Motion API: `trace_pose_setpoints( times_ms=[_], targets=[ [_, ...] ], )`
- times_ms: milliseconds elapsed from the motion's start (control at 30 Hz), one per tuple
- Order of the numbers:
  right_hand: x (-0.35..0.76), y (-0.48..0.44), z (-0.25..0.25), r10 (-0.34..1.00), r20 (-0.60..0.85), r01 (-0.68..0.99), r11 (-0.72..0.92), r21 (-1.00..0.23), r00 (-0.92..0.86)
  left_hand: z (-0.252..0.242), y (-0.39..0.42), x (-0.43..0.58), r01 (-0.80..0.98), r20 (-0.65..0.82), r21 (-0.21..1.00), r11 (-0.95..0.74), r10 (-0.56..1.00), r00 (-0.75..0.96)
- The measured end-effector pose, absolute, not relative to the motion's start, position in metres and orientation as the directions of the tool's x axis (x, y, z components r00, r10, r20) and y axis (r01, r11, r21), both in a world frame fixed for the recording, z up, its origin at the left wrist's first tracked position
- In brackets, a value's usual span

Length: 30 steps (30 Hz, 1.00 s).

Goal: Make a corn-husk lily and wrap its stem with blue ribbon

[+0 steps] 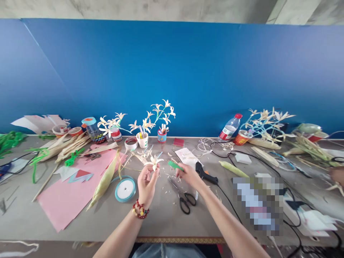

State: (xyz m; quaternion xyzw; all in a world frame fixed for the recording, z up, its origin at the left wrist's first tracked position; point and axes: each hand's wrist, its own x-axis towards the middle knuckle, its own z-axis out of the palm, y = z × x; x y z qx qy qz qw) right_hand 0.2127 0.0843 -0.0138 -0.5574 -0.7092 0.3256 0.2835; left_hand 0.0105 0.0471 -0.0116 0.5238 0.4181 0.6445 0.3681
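The left hand (pixel 147 182) is raised just above the table (pixel 161 224), its fingers closed around the stem of a pale husk flower (pixel 154 161) whose petals spread above the fingertips. The right hand (pixel 188 173) is just beside it, pinching one end of a green strip (pixel 174 165) that points toward the flower. The strip's tip is close to the petals, but I cannot tell whether they touch.

Small husk scraps litter the table under both hands. Black-handled scissors (pixel 185 200) lie just in front of the right hand, blades pointing away from the person. A black glue gun (pixel 205 174) rests at that hand's right side, and its cord runs toward the near edge. To the left of the left hand lies a teal ribbon spool (pixel 125 189), then a long corn husk (pixel 106 179) lying across a pink paper sheet (pixel 67 195).

The bare stretch of table lies between the forearms and runs to the front edge, which has a patterned trim. At the back, a row of small cups with finished flower sprays (pixel 161 113) and a water bottle (pixel 229 127) stand against the blue wall (pixel 188 71). Cables and husks crowd the right end, where another person's hand (pixel 337 175) shows at the frame edge.
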Motion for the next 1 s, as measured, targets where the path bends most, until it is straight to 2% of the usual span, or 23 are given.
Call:
trace_pose_setpoints(
  times_ms=[167, 300, 433, 533, 600, 800, 1000],
  targets=[
    [0.203, 0.117, -0.001, 0.973, 0.204, 0.673, 0.225, -0.705, -0.111, -0.014, 0.050, 0.011, -0.104, 0.333, 0.930, -0.352, 0.928, -0.166],
    [0.195, 0.097, 0.006, 0.961, 0.249, 0.636, 0.266, -0.725, -0.118, -0.019, 0.052, 0.012, -0.200, 0.250, 0.942, -0.270, 0.961, -0.120],
    [0.184, 0.061, 0.007, 0.953, 0.216, 0.513, 0.298, -0.805, -0.213, -0.021, 0.050, 0.014, -0.307, 0.188, 0.932, -0.192, 0.981, -0.044],
    [0.176, 0.041, 0.009, 0.958, 0.194, 0.289, 0.251, -0.924, -0.211, -0.020, 0.048, 0.016, -0.352, 0.172, 0.922, -0.160, 0.985, 0.004],
    [0.172, 0.035, 0.010, 0.967, 0.204, 0.166, 0.228, -0.959, -0.152, -0.018, 0.046, 0.018, -0.384, 0.165, 0.913, -0.141, 0.986, 0.030],
    [0.167, 0.035, 0.006, 0.969, 0.230, 0.081, 0.237, -0.968, -0.086, -0.017, 0.043, 0.021, -0.408, 0.115, 0.910, -0.073, 0.990, 0.081],
    [0.162, 0.034, 0.001, 0.965, 0.256, 0.024, 0.257, -0.966, -0.063, -0.018, 0.045, 0.019, -0.367, 0.175, 0.922, -0.120, 0.977, 0.120]
  ],
)
